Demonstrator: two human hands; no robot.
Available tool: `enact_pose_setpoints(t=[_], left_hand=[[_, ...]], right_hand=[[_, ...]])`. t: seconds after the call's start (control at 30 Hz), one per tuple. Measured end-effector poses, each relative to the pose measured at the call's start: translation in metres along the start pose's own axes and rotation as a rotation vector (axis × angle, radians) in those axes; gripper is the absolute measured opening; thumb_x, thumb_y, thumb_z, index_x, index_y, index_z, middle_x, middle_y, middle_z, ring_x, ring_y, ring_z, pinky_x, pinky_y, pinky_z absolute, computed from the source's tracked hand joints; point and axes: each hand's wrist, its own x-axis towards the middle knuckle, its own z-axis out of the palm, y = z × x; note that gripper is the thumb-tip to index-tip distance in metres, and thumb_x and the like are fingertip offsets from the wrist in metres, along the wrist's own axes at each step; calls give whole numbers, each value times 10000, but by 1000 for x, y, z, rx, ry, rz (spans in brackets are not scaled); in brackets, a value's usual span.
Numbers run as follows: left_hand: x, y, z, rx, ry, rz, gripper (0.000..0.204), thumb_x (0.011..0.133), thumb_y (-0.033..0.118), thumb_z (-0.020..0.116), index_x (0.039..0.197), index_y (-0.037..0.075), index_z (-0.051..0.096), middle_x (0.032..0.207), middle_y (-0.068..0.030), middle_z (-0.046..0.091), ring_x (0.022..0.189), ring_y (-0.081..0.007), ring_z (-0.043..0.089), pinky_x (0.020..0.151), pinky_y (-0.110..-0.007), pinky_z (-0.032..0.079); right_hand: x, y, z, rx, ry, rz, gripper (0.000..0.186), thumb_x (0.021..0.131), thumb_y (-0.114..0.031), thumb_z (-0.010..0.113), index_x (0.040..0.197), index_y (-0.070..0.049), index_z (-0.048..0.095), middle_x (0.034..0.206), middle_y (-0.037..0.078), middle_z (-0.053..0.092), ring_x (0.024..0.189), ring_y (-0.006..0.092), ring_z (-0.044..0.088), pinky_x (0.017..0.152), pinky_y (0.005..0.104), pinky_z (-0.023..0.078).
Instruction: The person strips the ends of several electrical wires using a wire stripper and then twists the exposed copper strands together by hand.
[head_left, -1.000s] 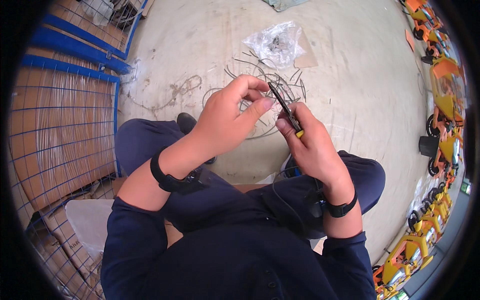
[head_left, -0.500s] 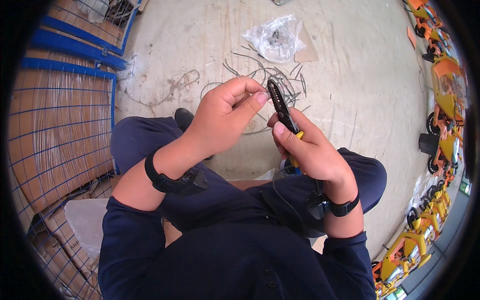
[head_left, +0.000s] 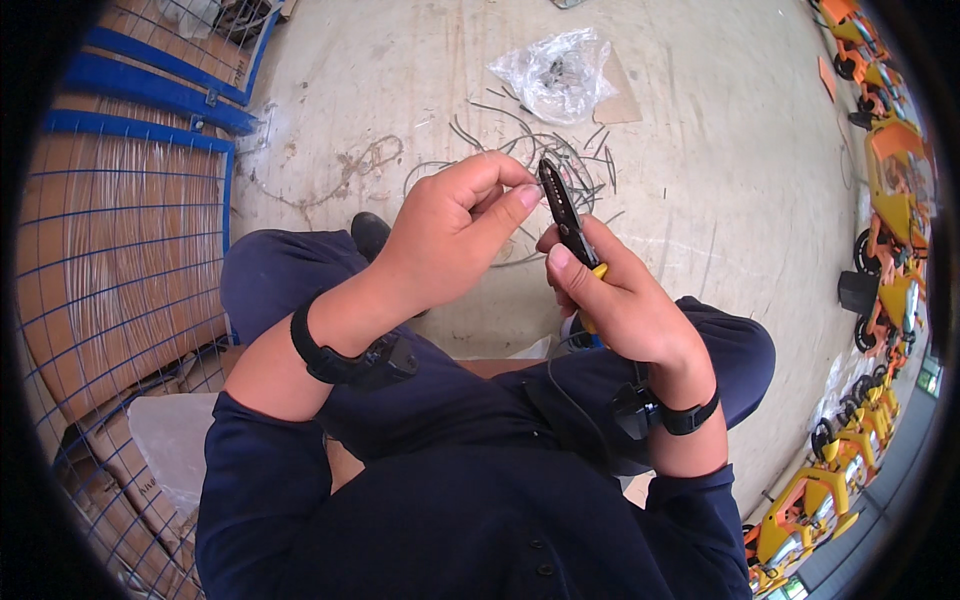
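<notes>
Gripping pliers [head_left: 563, 212] by the yellow handles in the right hand [head_left: 622, 290]; pinching finger to thumb with the left hand [head_left: 460, 225] right beside the tip, on what, cannot tell. Could nip a fingertip if squeezing so near. Beyond, on concrete floor [head_left: 700, 120]: scattered wires [head_left: 575, 160], plastic bag [head_left: 555, 80]. At left, blue cage [head_left: 160, 133]; at right, yellow-orange vehicles [head_left: 897, 180].

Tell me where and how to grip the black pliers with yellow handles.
Probably by the yellow handles of the pliers, coming from the near right side, as the right hand does: the black head slants away from the body, its tip beside the left hand.
</notes>
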Motion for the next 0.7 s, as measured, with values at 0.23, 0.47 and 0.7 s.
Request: enact_pose_setpoints(t=[0.23, 0.47, 0.7], left_hand=[[-3, 6, 2, -38, 63, 26, 172, 935, 63, 569, 1094, 5, 544, 844, -8, 595, 714, -26, 484, 658, -186, 394], [-2, 9, 5, 274, 202, 200, 201, 934, 87, 566, 1117, 5, 559, 727, 20, 508, 621, -17, 415, 565, -183, 342], [0, 8, -12, -248, -94, -181, 212, 968, 181, 527, 896, -2, 605, 580, 63, 410, 476, -7, 281, 440, -197, 216]], right_hand=[[4, 3, 1, -225, 115, -108, 296, 966, -285, 555, 1061, -11, 497, 766, 130, 568, 688, 245, 560, 640, 345, 455], [9, 7, 7, -502, 331, -268, 255, 920, -211, 605, 1016, -5, 489, 811, 232, 615, 790, 428, 612, 652, 449, 475], [10, 11, 7, -524, 318, -301, 239, 905, -177, 620, 1008, -7, 488, 829, 236, 620, 777, 427, 611, 635, 454, 473]])
